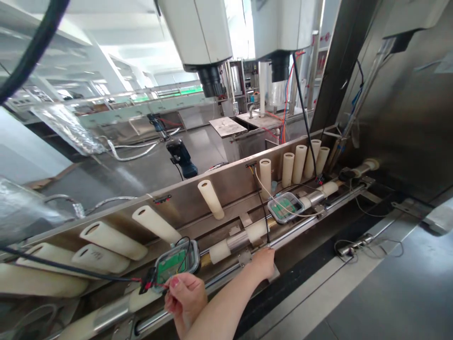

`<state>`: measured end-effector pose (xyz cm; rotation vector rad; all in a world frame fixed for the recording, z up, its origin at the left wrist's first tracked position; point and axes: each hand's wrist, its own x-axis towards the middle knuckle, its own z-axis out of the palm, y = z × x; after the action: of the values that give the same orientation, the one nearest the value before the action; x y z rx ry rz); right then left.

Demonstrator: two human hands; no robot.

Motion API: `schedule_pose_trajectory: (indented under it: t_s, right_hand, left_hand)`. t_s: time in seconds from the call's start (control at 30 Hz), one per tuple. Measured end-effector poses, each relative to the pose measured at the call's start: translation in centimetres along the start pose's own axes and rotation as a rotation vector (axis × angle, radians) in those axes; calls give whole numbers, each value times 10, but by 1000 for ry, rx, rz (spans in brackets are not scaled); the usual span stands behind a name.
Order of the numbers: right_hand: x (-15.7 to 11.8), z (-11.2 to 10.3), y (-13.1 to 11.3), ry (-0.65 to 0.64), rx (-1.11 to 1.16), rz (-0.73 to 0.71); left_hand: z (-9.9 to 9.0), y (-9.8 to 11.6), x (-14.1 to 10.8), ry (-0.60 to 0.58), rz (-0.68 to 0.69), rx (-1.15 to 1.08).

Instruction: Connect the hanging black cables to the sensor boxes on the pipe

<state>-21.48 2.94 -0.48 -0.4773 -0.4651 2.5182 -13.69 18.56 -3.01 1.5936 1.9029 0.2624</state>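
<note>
My left hand (186, 295) is closed in a pinch on a thin wire beside a black and red clip (147, 282). Just behind it, a clear-lidded box (194, 257) with a green board inside sits on the roller line. Further right, my right hand (264, 262) is at the metal rail, fingers curled down and largely hidden; what they hold cannot be made out. The lower end of a black wire (262, 205) meets the rail right by that hand. A second clear box (285, 208) with a green board lies beyond, a white wire crossing it.
Cream tubes (210, 200) lean along the trough's back wall (233, 174). Large white housings (198, 33) with black lenses hang overhead. A black cable (71, 269) crosses the left side. Small metal fittings with looped wire (354, 250) lie on the front ledge (318, 288).
</note>
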Motion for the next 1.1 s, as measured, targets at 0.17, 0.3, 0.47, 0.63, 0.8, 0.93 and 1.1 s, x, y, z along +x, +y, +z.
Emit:
schedule_pose_trajectory:
  t_s: [0.17,0.3,0.47,0.63,0.8,0.93,1.1]
  right_hand:
    - [11,-16,4,7,-186,24]
    - [10,-16,-18,116,-160,21]
    - [8,3,-48,62,-200,-89]
    - [16,11,-59,71,-216,-133]
    - [28,15,-62,91,-218,-154]
    - [32,20,-68,108,-240,-176]
    - [37,26,-78,119,-255,-206]
  left_hand:
    - [-48,25,-33,79,57,66]
    - [-108,19,-63,185,82,45]
    - [-181,-22,-90,360,25,-206]
    - [-221,-62,-107,284,-47,-783]
    - [-236,-83,-119,290,-131,-1180]
    - [-240,-94,-120,272,-156,-1207]
    - [-239,-97,-117,316,-185,-1036]
